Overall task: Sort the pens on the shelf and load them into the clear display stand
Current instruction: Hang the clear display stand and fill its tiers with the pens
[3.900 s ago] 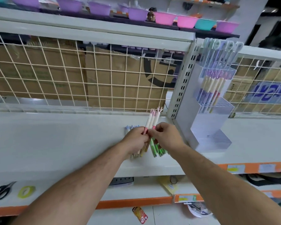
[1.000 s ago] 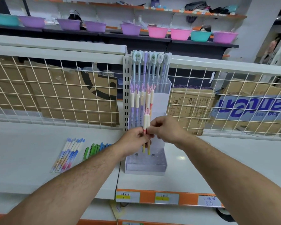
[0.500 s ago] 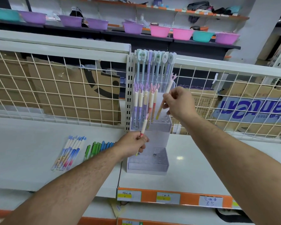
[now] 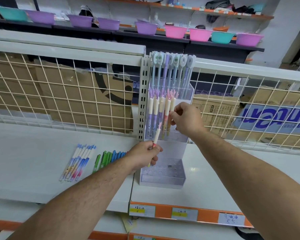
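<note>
Though tilted earlier, one pen [image 4: 172, 103] is pinched upright in the stand [image 4: 163, 178] by the right hand [image 4: 186, 118], a second pen [image 4: 157, 135] gripped by the left hand [image 4: 144, 155].

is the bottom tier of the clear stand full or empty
Empty of pens: the bottom tier shows only bare holes and one small dark bit.

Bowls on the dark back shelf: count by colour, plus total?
purple bowls: 5
pink bowls: 2
teal bowls: 2
Total in view: 9
</note>
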`<state>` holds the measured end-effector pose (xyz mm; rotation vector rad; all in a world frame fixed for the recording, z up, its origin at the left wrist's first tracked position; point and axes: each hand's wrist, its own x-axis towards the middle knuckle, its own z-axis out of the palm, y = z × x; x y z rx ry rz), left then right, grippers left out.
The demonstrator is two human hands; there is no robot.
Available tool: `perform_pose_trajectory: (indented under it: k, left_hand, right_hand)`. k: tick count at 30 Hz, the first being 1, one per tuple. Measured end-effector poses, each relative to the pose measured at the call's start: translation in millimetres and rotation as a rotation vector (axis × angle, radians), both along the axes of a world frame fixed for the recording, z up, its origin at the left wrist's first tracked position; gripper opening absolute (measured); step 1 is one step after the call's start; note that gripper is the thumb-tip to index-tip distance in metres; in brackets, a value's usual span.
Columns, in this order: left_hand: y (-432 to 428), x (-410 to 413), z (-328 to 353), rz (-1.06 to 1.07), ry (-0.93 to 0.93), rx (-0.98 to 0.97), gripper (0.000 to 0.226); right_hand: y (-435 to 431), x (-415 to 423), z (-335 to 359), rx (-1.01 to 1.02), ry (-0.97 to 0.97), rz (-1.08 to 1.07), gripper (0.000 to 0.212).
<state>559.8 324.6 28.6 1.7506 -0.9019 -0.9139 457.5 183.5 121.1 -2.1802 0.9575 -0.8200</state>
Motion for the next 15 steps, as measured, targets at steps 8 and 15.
perform_pose_trajectory:
  k: [8,15]
  left_hand:
    - [-0.8,1.3,-0.7,-0.001,-0.008,0.007,0.019]
    - [2.0,-5.1,4.6,0.002,0.019,-0.037,0.022]
  right_hand:
    - [-0.1,-1.0,-2.6,0.015,0.013,-0.022,0.014]
    - [16.7,-19.1,-13.3,0.037,0.033,-0.004,0.014]
